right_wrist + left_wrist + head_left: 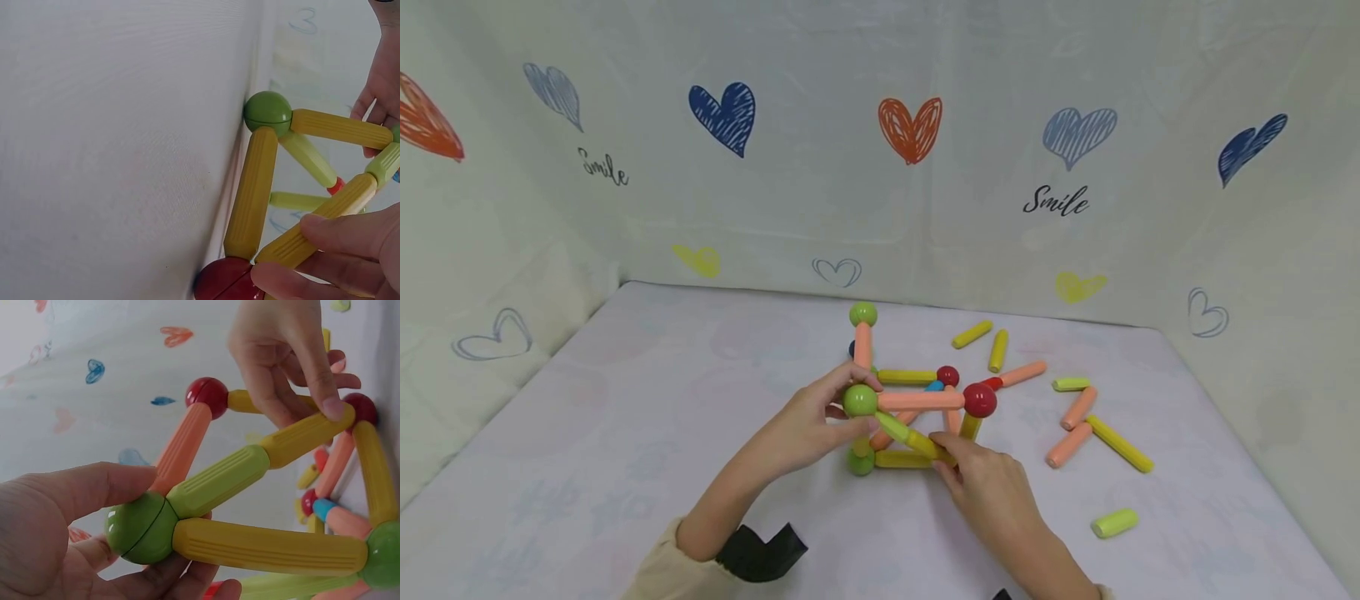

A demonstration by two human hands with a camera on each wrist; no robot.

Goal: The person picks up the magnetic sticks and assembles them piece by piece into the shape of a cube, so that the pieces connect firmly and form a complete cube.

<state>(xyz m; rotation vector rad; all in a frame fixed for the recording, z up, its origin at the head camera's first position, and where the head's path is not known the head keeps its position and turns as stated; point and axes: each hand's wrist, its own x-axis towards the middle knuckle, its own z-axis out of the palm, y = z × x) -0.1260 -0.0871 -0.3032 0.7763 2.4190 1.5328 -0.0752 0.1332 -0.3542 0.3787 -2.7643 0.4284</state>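
Between the side edges of the bench (662,400), the left hand (811,425) gripped a green ball (861,401) in curled fingers; the right hand (996,483) pinched a yellow rod (303,437).

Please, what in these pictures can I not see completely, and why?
- Head: right end of the slanting yellow rod, covered by the right hand.
- Head: most of the dark ball, behind the upright pink rod.
- Right wrist: bottom of the red ball, cut off by the lower edge.
- Right wrist: much of the left hand, cut off by the right edge.
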